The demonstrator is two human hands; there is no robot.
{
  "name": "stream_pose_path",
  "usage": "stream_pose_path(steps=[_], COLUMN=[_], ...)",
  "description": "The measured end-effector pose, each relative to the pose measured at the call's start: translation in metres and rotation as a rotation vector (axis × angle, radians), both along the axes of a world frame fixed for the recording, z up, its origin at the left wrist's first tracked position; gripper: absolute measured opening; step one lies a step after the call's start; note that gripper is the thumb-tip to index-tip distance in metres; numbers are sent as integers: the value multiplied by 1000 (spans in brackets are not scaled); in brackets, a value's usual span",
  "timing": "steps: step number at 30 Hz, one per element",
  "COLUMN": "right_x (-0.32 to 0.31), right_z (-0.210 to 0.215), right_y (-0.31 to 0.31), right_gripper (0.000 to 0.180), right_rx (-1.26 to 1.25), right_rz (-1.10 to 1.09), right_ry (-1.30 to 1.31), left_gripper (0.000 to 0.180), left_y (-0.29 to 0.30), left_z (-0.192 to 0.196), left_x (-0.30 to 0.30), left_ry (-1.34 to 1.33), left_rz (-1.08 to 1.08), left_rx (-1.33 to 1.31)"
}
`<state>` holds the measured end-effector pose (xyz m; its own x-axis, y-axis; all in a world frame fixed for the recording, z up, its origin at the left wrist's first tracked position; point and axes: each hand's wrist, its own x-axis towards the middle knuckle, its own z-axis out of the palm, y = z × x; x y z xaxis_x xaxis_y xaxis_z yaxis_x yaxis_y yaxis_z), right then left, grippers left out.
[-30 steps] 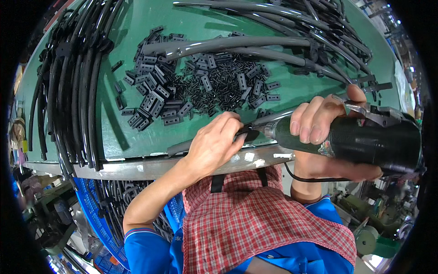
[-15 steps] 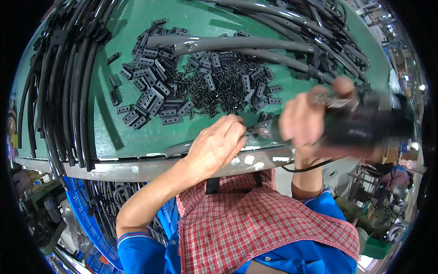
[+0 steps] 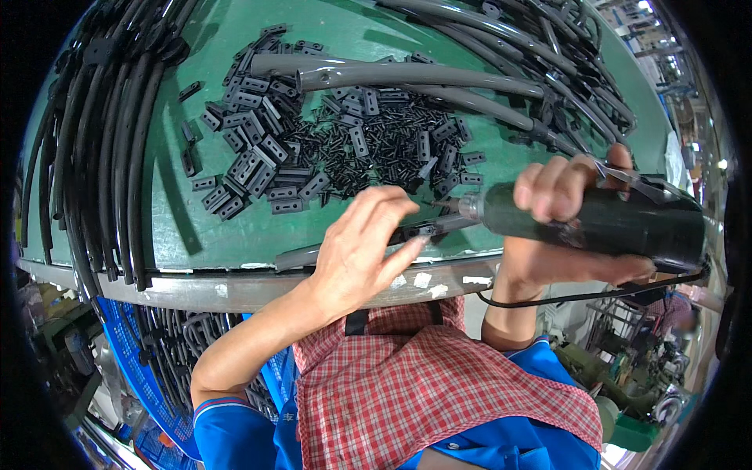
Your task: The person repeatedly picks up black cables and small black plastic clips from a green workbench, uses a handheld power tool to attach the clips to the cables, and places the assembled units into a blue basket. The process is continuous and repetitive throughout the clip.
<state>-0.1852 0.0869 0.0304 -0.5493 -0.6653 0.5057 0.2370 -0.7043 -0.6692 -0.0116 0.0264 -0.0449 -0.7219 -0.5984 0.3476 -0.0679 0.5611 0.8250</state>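
My right hand (image 3: 554, 186) is wrapped round a dark power screwdriver (image 3: 627, 223), held level with its bit pointing left. The bit tip stands just above a small black block (image 3: 417, 231) on a grey tube (image 3: 296, 258) along the table's near edge. My left hand (image 3: 356, 243) arches over that tube, thumb and fingers apart beside the block. Whether its palm rests on the tube is hidden. Beyond the hands lie a heap of black screws (image 3: 368, 153) and many two-holed black blocks (image 3: 254, 168).
Long dark tubes (image 3: 110, 164) with black fittings are stacked at the left, and more tubes (image 3: 470, 47) at the far right. Two grey tubes (image 3: 415, 74) lie across the heap. The screwdriver's black cable (image 3: 564, 301) loops past the metal table edge (image 3: 227, 290). A blue crate (image 3: 133, 352) stands below left.
The screwdriver has drawn back to the right, away from the left hand, uncovering its bit. My left fingers have spread from a pinch, and the block on the tube now shows.
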Motion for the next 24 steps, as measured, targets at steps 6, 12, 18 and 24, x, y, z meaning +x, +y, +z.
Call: stream_pose_path(steps=[6,12,18,24], right_x=[3,6,6,3], right_z=[15,17,17,16], right_y=[9,14,13,14], right_gripper=[86,86,87,86], right_rx=[-31,-9,-14,-22], right_rz=[116,65,20,4], right_ry=[-79,-77,-103,-135], left_gripper=[31,19,17,17], left_y=[-3,-3,-3,-4], left_z=[1,-5,-3,1], left_x=[-1,-2,-1,-1], left_ry=[25,71,47,24], left_rz=[-36,-39,-46,-61], left_rx=[-11,-34,-28,-10])
